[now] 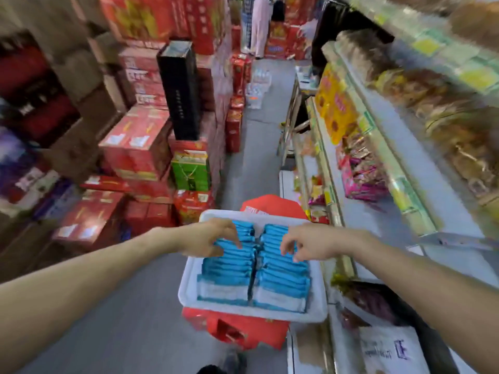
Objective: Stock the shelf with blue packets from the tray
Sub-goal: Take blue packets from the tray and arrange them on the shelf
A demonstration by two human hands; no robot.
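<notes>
1. Nearest, a red carton stands on the grey aisle floor; the white tray sits on top of it, just beside the shelf on the right.
2. The blue packets stand on edge inside the tray in two close rows, left and right, touching along the middle.
3. The left hand reaches over the far part of the left row; its fingers curl down and a bit of blue shows between thumb and forefinger, so it pinches packets there.
4. The right hand hangs over the far part of the right row with fingers bent downward and tips at the packet tops; blur hides whether it has hold of any.
5. The shelf runs away along the right in tiers, carrying pink, yellow and brown bagged goods, all blurred.
6. On the left, red boxes are stacked high; a green box sits among them with a tall black box above it.
7. Farthest down the aisle, packs of water bottles stand on the floor.
</notes>
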